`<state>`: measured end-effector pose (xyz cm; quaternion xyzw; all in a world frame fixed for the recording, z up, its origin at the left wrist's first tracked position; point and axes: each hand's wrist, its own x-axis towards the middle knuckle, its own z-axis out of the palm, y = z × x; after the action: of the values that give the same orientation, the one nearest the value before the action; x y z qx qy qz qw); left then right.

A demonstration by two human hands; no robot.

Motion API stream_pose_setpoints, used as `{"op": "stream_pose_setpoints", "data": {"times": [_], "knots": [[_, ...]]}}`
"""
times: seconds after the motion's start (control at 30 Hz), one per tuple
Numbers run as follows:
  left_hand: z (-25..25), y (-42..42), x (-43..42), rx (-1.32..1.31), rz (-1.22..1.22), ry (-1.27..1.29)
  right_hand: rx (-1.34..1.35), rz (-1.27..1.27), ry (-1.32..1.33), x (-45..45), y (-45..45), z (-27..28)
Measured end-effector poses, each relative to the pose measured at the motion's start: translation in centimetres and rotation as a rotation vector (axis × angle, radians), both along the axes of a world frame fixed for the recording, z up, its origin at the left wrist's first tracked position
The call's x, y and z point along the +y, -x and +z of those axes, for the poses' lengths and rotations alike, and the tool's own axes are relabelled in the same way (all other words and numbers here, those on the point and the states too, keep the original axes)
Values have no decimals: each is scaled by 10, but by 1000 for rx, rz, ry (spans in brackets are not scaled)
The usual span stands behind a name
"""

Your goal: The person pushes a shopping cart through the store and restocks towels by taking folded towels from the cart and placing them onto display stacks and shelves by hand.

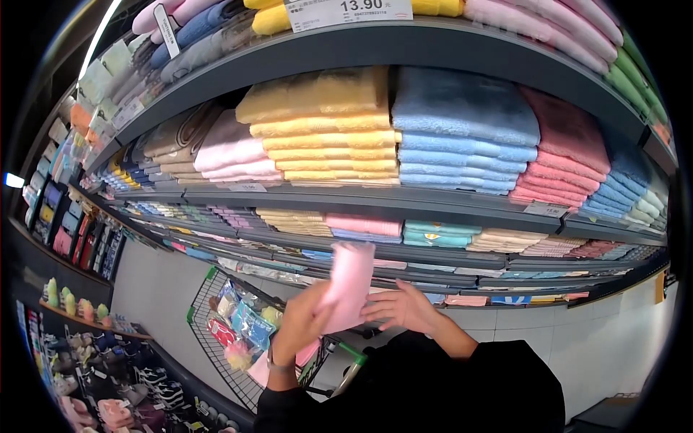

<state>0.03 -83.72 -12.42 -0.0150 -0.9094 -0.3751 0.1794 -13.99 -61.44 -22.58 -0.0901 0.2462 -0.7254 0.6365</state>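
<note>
A folded pink towel (pixel 349 285) is in my left hand (pixel 304 321), whose fingers wrap round its left side. It stands roughly upright in front of the shelves and is a little blurred. My right hand (pixel 408 310) is at the towel's right edge with its fingers stretched out and apart; whether the fingertips touch the cloth I cannot tell. Below my left forearm is a shopping cart (pixel 193 317) with a green-edged wire basket. Inside it lie several packaged goods (pixel 249 325) and some pink cloth, partly hidden by my arm.
Ahead, a long dark shelf (pixel 462 198) carries stacks of yellow towels (pixel 328 144), blue towels (pixel 465 137) and red towels (pixel 563 155). A price label (pixel 350 9) hangs on the upper shelf edge. Slippers (pixel 115 411) are displayed at lower left. Pale tiled floor (pixel 520 332) shows at right.
</note>
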Motion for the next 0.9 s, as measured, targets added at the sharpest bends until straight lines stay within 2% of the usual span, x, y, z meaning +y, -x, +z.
{"op": "stream_pose_setpoints", "data": {"times": [0.03, 0.07, 0.13, 0.27, 0.4, 0.47, 0.57, 0.6, 0.67, 0.7, 0.8, 0.83, 0.9], "knots": [[7, -2, 8, 121, -117, 201, -152, 44, 143, -7, 2, -10], [25, -6, 25, 104, -151, 343, -348, -8, 300, -14, -1, -3], [27, -11, 39, 158, -242, 551, -54, -344, -44, -20, 0, 12], [1, -22, 42, 148, -176, 598, -219, -385, 171, -19, 9, 32], [-12, -20, 46, 166, -64, 528, -256, -310, 300, -13, 10, 22], [-15, -16, 48, 189, -40, 483, -136, -400, 189, -17, 9, 23], [-36, -25, 50, 319, 157, 144, 47, -482, 74, -17, 14, 27], [-57, -30, 50, 347, 278, -61, 102, -501, 40, -15, 16, 28], [-88, -28, 48, 285, 464, -577, -21, -505, 76, -13, 23, 23], [-105, -23, 39, 101, 435, -901, -81, -498, 93, -14, 27, 19], [-116, 5, 32, -151, 167, -1626, -193, -456, 226, -21, 37, 14], [-120, 14, 34, -131, 74, -1706, -211, -451, 238, -24, 39, 11], [-116, 41, 42, -3, 24, -1585, -246, -451, 264, -29, 44, 5]]}}
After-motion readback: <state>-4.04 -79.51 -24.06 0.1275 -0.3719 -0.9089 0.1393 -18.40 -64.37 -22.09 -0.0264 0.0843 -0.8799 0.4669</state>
